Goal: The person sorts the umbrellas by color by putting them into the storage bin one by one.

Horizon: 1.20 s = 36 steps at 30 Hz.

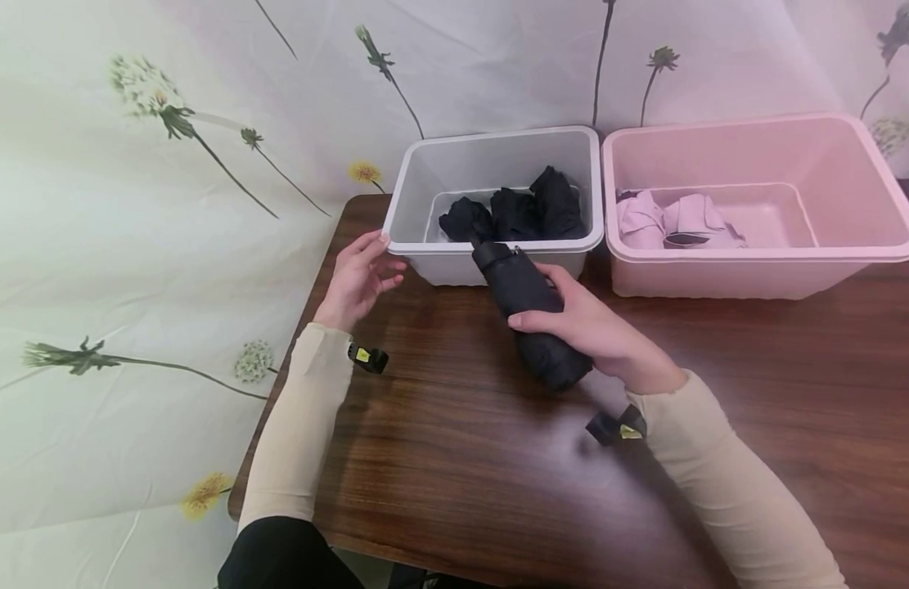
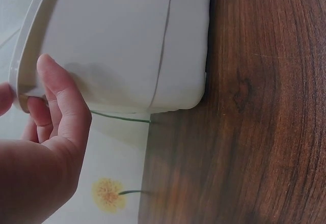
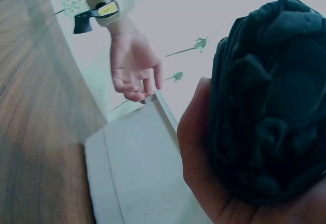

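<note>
My right hand (image 1: 590,327) grips a black folded umbrella (image 1: 528,303), its fingers and thumb around the bundled fabric. The umbrella is tilted, with its narrower end over the front rim of the grey bin (image 1: 498,247). In the right wrist view, the umbrella's folded fabric (image 3: 270,102) fills the right side. My left hand (image 1: 358,278) holds the bin's front left corner; in the left wrist view the thumb is at the rim's outer side and the fingers lie under it. Several black fabric bundles (image 1: 515,214) lie inside the grey bin.
A pink bin (image 1: 756,260) stands right beside the grey one, with pink fabric bundles (image 1: 690,219) at its left end. Both stand at the back of a brown wooden table (image 1: 439,433), near a flower-printed backdrop (image 1: 240,82). The table's left edge runs beside the left forearm.
</note>
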### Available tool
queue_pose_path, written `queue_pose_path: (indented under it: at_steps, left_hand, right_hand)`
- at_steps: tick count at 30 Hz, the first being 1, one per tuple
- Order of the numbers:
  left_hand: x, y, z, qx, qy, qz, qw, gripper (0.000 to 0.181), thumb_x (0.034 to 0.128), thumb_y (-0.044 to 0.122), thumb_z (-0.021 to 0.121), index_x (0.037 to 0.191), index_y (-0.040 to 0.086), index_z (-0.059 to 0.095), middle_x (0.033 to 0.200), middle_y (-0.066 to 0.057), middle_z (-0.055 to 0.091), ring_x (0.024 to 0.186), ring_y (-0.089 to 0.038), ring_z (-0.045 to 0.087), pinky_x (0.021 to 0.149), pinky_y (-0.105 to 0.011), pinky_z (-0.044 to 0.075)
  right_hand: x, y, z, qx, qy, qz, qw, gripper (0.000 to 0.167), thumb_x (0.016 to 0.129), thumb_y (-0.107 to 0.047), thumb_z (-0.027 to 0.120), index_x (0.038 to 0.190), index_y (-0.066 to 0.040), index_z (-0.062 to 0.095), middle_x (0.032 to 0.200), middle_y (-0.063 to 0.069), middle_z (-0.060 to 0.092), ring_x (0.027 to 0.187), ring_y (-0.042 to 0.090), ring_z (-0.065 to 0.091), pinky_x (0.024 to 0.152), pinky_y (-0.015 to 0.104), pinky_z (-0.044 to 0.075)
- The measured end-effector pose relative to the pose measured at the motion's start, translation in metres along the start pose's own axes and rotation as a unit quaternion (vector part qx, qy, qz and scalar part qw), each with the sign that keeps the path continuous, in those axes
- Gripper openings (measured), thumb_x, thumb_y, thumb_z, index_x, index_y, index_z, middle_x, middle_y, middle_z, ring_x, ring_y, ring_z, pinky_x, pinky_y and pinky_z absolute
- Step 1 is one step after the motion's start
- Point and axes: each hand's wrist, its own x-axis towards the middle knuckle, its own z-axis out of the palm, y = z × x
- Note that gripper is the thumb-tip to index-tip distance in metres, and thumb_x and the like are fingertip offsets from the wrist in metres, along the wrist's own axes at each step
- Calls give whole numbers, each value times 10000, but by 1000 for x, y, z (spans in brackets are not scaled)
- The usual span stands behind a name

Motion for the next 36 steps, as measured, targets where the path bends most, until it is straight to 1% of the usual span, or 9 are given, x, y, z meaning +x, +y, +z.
queue_pose_path:
  at_steps: [4,6,11,17,23,27,30,33,36]
  left_hand:
    - [-1,0,0,-32,-23,-14,10000,285,947,202,628,1202,87,577,1035,-35,618,686,-157,652,586,-280,555]
    - [-1,1,0,-35,-25,-20,10000,286,947,201,629,1203,87,578,1034,-35,619,687,-158,653,586,-282,557]
    - [-2,1,0,14,-12,-29,10000,319,948,203,627,1237,83,566,1048,-31,616,691,-155,654,591,-281,558]
    - [0,0,-1,53,18,-41,10000,375,945,213,632,1287,81,553,1056,-28,622,704,-154,652,604,-283,559]
    - [0,1,-1,102,44,-55,9999,404,936,228,646,1302,87,547,1054,-21,630,710,-157,651,611,-283,558]
    - [-1,1,-1,99,38,-67,9999,385,941,228,638,1292,93,552,1053,-19,629,704,-155,650,611,-282,556]
    - [0,0,-2,122,40,-83,9999,365,948,229,627,1284,103,559,1056,-18,626,708,-156,649,614,-283,556]
    - [0,1,-2,154,24,-94,9998,367,950,232,625,1289,109,558,1068,-18,621,722,-161,648,625,-287,556]
    - [-1,1,-2,214,-6,-101,9997,392,946,242,631,1307,115,549,1093,-15,615,742,-165,647,641,-289,555]
  right_hand:
    - [-3,-4,-5,467,-41,75,9989,715,856,-188,686,1460,-183,302,1243,142,520,989,210,588,823,272,515]
    - [-5,-6,-8,602,-44,96,9981,691,866,-183,671,1454,-182,308,1222,143,527,944,192,608,797,266,529]
    - [-10,-13,-16,798,-58,65,9968,662,892,-185,633,1460,-172,293,1236,124,506,941,163,604,800,246,524]
    - [-16,-21,-24,1391,-92,-196,9900,593,913,-111,571,1438,-137,297,1190,103,493,898,134,614,777,242,536]
    - [-22,-27,-30,1781,-280,-468,9825,583,915,-53,494,1447,-132,270,1169,101,486,926,154,600,811,250,524]
    - [-25,-31,-32,2070,-427,-635,9753,567,894,2,441,1424,-120,280,1145,90,500,911,166,600,802,269,525]
    - [-29,-35,-35,2348,-503,-595,9689,616,887,20,412,1455,-148,243,1205,83,486,965,174,595,825,284,527]
    - [-32,-39,-39,2492,-544,-528,9655,669,891,18,390,1497,-187,197,1287,90,442,1054,195,569,863,302,520]
    - [-32,-42,-42,2604,-637,-604,9615,682,883,33,368,1502,-213,222,1341,95,404,1110,223,543,890,327,512]
